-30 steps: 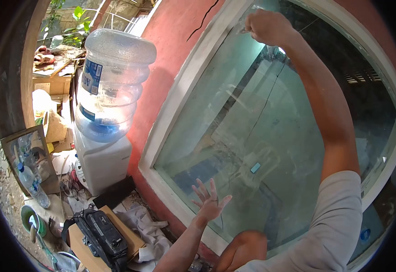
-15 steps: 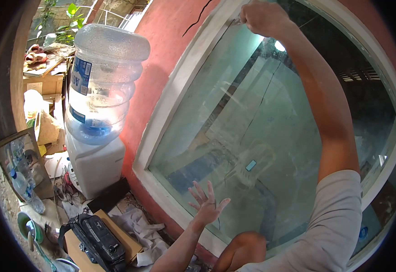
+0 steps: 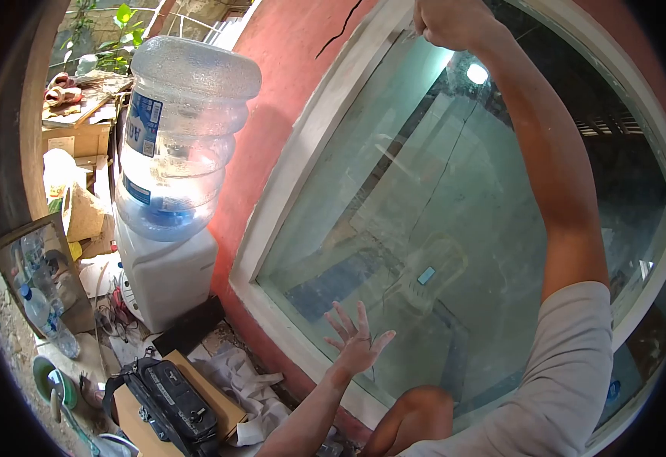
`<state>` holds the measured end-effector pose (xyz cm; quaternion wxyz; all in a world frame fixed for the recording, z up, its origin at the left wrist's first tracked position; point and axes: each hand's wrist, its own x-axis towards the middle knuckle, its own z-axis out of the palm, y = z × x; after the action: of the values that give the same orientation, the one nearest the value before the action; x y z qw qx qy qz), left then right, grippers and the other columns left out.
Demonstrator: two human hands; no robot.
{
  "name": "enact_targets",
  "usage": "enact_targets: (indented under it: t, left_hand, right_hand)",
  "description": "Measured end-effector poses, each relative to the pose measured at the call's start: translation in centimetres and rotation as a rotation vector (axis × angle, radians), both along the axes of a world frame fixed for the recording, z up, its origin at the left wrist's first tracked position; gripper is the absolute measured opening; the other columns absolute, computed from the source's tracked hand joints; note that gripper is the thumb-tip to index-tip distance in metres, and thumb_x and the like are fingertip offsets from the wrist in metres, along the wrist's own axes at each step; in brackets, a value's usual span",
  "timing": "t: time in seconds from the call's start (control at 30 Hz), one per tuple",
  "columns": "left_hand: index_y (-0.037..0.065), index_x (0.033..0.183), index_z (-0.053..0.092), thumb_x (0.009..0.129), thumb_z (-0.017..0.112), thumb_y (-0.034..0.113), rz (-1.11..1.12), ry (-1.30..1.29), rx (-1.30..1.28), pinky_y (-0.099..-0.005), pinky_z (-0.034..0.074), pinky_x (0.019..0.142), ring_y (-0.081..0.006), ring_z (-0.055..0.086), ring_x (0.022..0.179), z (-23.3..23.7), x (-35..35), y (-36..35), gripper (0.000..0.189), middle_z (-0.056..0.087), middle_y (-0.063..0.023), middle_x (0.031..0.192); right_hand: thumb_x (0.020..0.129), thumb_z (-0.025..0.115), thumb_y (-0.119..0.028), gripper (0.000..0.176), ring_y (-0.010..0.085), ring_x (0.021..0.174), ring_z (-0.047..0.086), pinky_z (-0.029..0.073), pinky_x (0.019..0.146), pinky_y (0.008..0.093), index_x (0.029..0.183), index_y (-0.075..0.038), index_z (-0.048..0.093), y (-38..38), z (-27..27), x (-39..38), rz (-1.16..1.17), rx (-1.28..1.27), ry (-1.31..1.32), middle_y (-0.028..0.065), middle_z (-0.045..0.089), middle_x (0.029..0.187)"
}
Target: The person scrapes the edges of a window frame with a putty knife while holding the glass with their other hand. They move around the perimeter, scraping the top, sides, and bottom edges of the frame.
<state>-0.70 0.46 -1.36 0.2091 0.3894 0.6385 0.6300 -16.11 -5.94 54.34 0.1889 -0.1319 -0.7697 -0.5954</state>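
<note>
In the head view, my left hand is spread open low in front of the glass pane, its palm toward the pane and its fingers pointing up. My right arm stretches up to the top of the pane. There my right hand is curled into a fist beside the white window frame. What the fist holds is hidden by the fingers and the picture's top edge. My bent knee is below, close to the lower frame.
A large clear water bottle stands upside down on a white dispenser at left. A black bag rests on a cardboard box, beside crumpled white cloth. A small plastic bottle leans near a mirror.
My right hand has shifted slightly up and right along the top of the pane. The whole view has drifted a little; my left hand stays spread.
</note>
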Motion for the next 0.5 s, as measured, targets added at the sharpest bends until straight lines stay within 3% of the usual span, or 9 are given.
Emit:
enact_targets:
  t: [0.17, 0.23, 0.5]
  left_hand:
    - [0.020, 0.164, -0.013, 0.088, 0.057, 0.077, -0.004, -0.016, 0.034, -0.0883, -0.005, 0.099, -0.0589, -0.038, 0.140, 0.3, 0.1, -0.4, 0.118, -0.037, -0.0298, 0.159]
    - [0.021, 0.162, -0.018, 0.087, 0.063, 0.074, -0.005, 0.005, -0.038, -0.0884, 0.000, 0.100, -0.0557, -0.039, 0.141, 0.4, 0.0, 0.1, 0.122, -0.040, -0.0240, 0.159]
    - [0.021, 0.163, -0.017, 0.088, 0.064, 0.071, 0.010, 0.016, -0.024, -0.0886, 0.001, 0.099, -0.0563, -0.039, 0.141, 0.4, 0.1, 0.3, 0.121, -0.040, -0.0242, 0.159]
  right_hand:
    - [0.095, 0.065, -0.018, 0.014, 0.0301, 0.112, 0.068, 0.056, 0.092, 0.0470, 0.108, -0.017, 0.069, 0.2, -0.2, -1.4, -0.027, -0.037, 0.007, 0.0089, 0.069, 0.120]
    - [0.095, 0.065, -0.018, 0.014, 0.0300, 0.112, 0.068, 0.056, 0.092, 0.0470, 0.108, -0.017, 0.069, -0.1, -0.2, -1.8, -0.033, -0.043, 0.001, 0.0089, 0.069, 0.120]
    - [0.095, 0.065, -0.018, 0.015, 0.0300, 0.112, 0.068, 0.056, 0.092, 0.0470, 0.109, -0.017, 0.068, -1.6, 0.2, -1.9, -0.063, -0.096, 0.016, 0.0087, 0.069, 0.120]
